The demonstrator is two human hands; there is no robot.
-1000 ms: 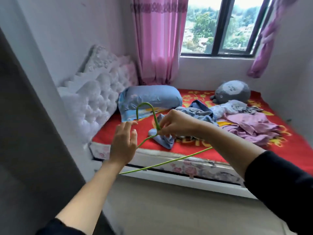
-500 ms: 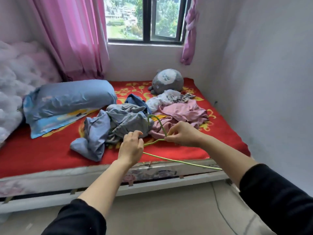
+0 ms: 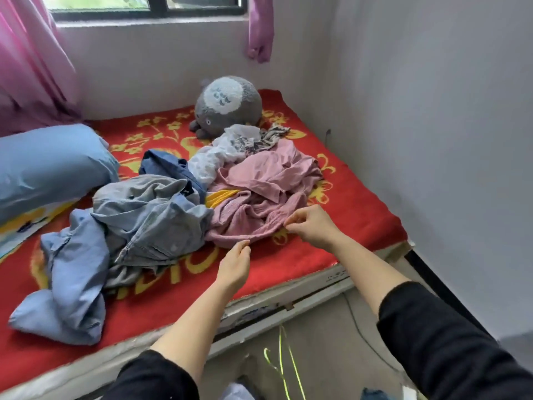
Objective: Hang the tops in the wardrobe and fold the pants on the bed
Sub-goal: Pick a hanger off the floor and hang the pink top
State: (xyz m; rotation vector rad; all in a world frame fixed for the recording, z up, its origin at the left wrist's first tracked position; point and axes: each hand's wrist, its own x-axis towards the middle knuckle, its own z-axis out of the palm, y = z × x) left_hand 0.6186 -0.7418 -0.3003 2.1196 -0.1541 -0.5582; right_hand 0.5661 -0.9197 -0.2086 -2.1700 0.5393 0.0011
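Red floral bed (image 3: 360, 203): right hand (image 3: 313, 226) pinches the soft, limp pink cotton garment (image 3: 259, 192) at its hem; left hand (image 3: 235, 262) hovers released, empty.

A grey plush toy (image 3: 227, 106) sits at the far end by the wall, below the window (image 3: 144, 7). A blue pillow (image 3: 49, 166) lies at the left beneath a pink curtain (image 3: 28, 62), and a purple curtain (image 3: 260, 27) hangs knotted at the window's right

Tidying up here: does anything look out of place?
Yes: the green hanger is down by the floor below the bed edge, held by neither hand, while both hands reach the pink garment.
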